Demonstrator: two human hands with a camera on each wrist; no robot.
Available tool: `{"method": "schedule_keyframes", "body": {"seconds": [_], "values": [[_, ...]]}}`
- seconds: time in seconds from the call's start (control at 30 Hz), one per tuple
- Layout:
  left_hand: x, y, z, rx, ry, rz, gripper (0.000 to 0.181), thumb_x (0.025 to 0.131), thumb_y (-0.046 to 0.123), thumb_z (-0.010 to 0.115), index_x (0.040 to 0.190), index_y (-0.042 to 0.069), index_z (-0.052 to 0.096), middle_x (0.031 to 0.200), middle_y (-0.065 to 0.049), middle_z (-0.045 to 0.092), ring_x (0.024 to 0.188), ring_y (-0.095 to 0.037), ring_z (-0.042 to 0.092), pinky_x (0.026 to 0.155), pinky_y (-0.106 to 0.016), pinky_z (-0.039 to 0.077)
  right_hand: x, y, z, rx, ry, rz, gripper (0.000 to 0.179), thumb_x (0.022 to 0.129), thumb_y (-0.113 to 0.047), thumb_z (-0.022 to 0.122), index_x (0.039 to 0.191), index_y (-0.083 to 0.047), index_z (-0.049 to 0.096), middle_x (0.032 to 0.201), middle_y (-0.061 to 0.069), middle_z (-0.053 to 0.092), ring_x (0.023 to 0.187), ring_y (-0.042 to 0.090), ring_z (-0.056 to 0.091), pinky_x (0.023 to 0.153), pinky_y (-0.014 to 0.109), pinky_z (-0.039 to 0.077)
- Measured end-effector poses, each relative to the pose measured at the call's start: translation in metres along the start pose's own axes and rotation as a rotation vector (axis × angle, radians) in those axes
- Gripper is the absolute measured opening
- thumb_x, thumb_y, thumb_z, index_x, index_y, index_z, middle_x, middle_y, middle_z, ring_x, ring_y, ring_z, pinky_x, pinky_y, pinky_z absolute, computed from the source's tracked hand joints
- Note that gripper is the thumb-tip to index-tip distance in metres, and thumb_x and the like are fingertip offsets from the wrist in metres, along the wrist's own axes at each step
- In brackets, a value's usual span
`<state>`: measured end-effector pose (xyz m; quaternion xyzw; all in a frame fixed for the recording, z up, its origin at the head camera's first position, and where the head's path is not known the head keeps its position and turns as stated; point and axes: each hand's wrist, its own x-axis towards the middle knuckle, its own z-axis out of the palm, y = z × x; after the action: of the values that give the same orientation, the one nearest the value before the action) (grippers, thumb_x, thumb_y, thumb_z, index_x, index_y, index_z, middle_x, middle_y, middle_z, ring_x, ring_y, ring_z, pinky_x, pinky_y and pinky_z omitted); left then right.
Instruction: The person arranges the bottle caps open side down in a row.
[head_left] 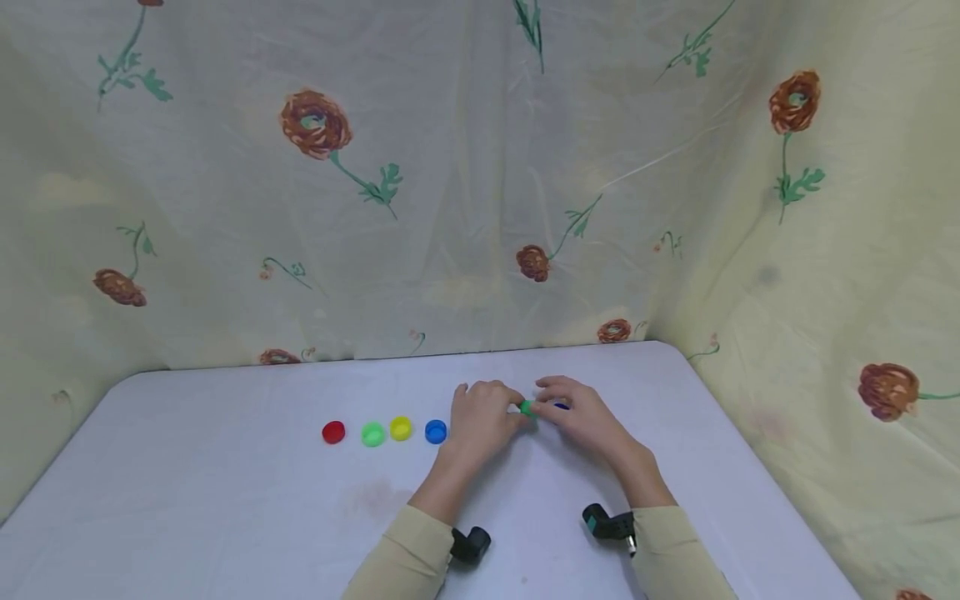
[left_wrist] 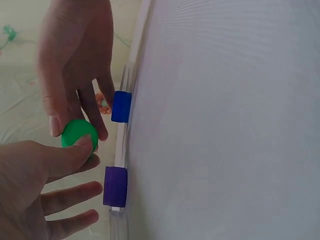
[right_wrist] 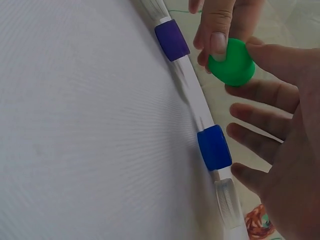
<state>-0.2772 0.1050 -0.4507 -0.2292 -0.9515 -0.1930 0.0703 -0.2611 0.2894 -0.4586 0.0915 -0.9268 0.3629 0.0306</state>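
Observation:
Between both hands is a green bottle cap (left_wrist: pixel 79 132), raised over the far part of the table. My left hand (head_left: pixel 483 417) pinches it, thumb on its flat face. Thumb and index finger of my right hand (head_left: pixel 588 421) grip its opposite edge, with the other fingers spread apart. Beyond the hands, a purple cap (right_wrist: pixel 172 40) and a dark blue cap (right_wrist: pixel 215 147) stand on the table. Clear ribbed pieces (right_wrist: pixel 228 202) show beside them in the wrist views. From the head, the purple cap is hidden behind the hands.
Left of my left hand, a red cap (head_left: pixel 333 432), a light green cap (head_left: pixel 372 434), a yellow cap (head_left: pixel 401 428) and a blue cap (head_left: pixel 436 431) lie in a row. The white table (head_left: pixel 225 500) ends at a flowered curtain (head_left: pixel 450 250) behind and to the sides.

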Motion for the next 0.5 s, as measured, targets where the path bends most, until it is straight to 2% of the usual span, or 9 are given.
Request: {"method": "schedule_keyframes", "body": {"seconds": [0.1, 0.23, 0.5], "values": [[-0.0005, -0.0013, -0.0025, 0.0, -0.004, -0.01, 0.024, 0.089, 0.04, 0.073, 0.108, 0.026, 0.078, 0.11, 0.004, 0.075, 0.11, -0.02, 0.067, 0.102, -0.053, 0.046, 0.0002, -0.0006, -0.0006, -0.011, 0.017, -0.037, 0.018, 0.091, -0.031, 0.069, 0.098, -0.016, 0.075, 0.142, 0.01, 0.059, 0.141, 0.036, 0.045, 0.116, 0.058, 0.033], [-0.0009, -0.0017, -0.0066, -0.024, -0.013, -0.025, 0.026, 0.09, 0.04, 0.072, 0.11, 0.024, 0.078, 0.111, 0.003, 0.075, 0.11, -0.02, 0.067, 0.096, -0.047, 0.049, -0.0001, -0.0008, -0.0017, -0.042, 0.047, -0.096, 0.016, 0.089, -0.023, 0.071, 0.101, -0.014, 0.075, 0.138, 0.011, 0.061, 0.137, 0.036, 0.049, 0.114, 0.057, 0.036], [-0.0014, -0.0018, -0.0071, -0.045, -0.019, -0.03, 0.025, 0.09, 0.039, 0.072, 0.109, 0.024, 0.078, 0.107, 0.004, 0.076, 0.105, -0.019, 0.068, 0.09, -0.042, 0.051, -0.002, -0.0041, -0.0017, -0.128, 0.084, -0.098, 0.022, 0.088, -0.023, 0.073, 0.107, -0.011, 0.076, 0.127, 0.01, 0.067, 0.127, 0.035, 0.058, 0.109, 0.056, 0.042]]}}
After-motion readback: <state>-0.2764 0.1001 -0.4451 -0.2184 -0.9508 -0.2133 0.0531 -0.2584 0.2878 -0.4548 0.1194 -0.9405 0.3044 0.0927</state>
